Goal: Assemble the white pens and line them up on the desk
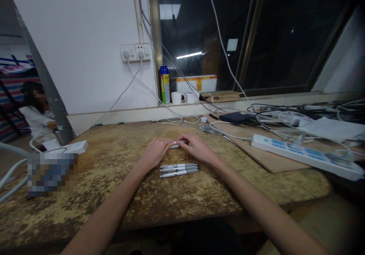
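Note:
Both hands meet over the middle of the worn wooden table. My left hand point(156, 152) has its fingers closed on the left end of a pen point(175, 145). On the pen's other end, my right hand point(196, 147) is closed, with its fingers curled over it. Nearer to me, just below the hands, several white and grey pens point(179, 169) lie side by side on the tabletop, roughly level from left to right. The fingers hide part of the held pen.
A white power strip point(305, 156) and a brown board point(265, 158) lie at the right, with tangled cables behind. Another power strip point(71, 148) is at the left. A spray can point(164, 84) and mug point(178, 97) stand on the sill. A person point(37, 110) is at far left.

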### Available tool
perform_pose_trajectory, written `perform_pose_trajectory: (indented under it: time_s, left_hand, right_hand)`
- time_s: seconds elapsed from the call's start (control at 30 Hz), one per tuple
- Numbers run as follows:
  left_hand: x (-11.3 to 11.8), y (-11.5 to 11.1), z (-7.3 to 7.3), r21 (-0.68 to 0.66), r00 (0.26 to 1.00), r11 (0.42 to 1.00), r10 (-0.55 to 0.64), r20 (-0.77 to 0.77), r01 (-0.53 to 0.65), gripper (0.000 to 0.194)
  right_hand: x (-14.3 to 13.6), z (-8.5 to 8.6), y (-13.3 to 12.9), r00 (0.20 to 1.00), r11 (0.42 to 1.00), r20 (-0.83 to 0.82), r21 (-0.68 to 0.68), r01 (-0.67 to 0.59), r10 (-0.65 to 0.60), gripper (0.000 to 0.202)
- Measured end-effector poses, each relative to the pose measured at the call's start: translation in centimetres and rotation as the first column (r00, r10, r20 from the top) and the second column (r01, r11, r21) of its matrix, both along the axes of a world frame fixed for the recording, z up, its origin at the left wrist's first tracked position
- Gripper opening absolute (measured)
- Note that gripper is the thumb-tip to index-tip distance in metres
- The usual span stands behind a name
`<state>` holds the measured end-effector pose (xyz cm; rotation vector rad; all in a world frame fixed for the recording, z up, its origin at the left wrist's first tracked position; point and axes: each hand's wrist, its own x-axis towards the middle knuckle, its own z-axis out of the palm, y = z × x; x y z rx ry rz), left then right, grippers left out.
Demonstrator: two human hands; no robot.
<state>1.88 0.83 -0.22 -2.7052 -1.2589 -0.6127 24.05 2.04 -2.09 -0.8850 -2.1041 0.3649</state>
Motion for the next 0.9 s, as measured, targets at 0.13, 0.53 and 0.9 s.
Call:
perform_pose_trajectory:
  time_s: [0.13,0.53,0.9]
  left_hand:
    - [0.0,0.1,-0.1,0.001,1.000,1.000,-0.005,-0.017,0.005,0.044]
    - [-0.5,0.3,0.1,-0.014,1.000,1.000,-0.021,0.021,0.021,0.047]
    - [-1.1,0.9,-0.3,-0.072,0.960,0.987,-0.120,0.255,0.143,0.036]
  right_hand:
    - [0.0,-0.3,0.3,1.000,1.000,-0.008,0.001,-0.019,0.019,0.016]
    - [-0.2,-0.2,0.4,0.988,0.996,-0.141,-0.054,-0.077,0.069,0.016]
    - [0.1,-1.1,2.2,0.912,0.967,-0.409,-0.223,-0.120,0.018,0.023]
